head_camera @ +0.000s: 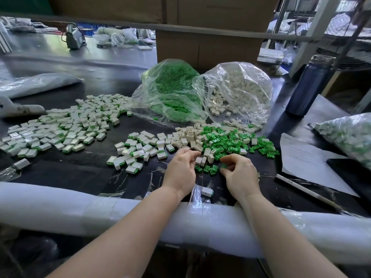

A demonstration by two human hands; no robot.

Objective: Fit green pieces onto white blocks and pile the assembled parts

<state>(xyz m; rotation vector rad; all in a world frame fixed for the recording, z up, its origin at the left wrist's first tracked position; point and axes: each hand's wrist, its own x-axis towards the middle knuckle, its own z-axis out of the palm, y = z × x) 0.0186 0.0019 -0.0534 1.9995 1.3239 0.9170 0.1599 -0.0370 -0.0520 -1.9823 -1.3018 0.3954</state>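
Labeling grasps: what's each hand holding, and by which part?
Left hand pinches a white block at its near end; right hand pinches a green piece by its edge.

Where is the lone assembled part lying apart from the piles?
In the head view, the lone assembled part lies near the table's front edge, between the wrists of the left hand and right hand.

The table is a dark, smooth surface with a dull sheen, its near edge padded with matt white foam wrapped in glossy clear film. The green pieces and white blocks look like hard moulded plastic, the white ones smooth and slightly glossy, and both bags are thin, crinkled, shiny clear plastic. The box behind is matt brown cardboard, the sheet is matt white paper, and the bottle is glossy dark blue.
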